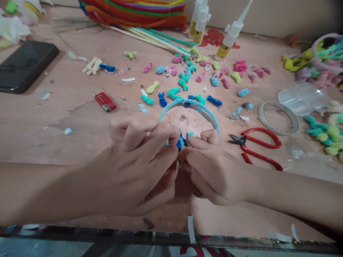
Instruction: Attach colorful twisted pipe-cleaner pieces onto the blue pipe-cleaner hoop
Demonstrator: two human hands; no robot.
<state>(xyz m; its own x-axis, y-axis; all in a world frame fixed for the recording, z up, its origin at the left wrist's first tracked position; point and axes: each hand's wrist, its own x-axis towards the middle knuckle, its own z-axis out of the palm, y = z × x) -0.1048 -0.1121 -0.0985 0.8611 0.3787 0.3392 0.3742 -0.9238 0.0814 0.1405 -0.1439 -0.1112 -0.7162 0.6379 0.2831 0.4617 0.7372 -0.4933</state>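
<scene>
My left hand (144,157) and my right hand (214,160) meet at the middle of the table, their fingers pinched closed. Between the fingertips shows a small dark and light blue fuzzy piece (181,142), mostly hidden by my fingers. A light blue fuzzy headband (193,103) arches up beyond my knuckles, its ends running down behind both hands. Just past the arch lie small twisted pipe-cleaner pieces, among them a dark blue one (162,100) and a teal one (174,93). To the right of my right hand are red-handled scissors (261,141), lying with the blades apart.
A red lighter (105,101) and a black phone (28,66) lie left. At the back are a bundle of pipe cleaners (136,14) and glue bottles (230,39). A tape roll (278,118), a clear plastic cup (302,98) and more fuzzy pieces (331,137) stand right.
</scene>
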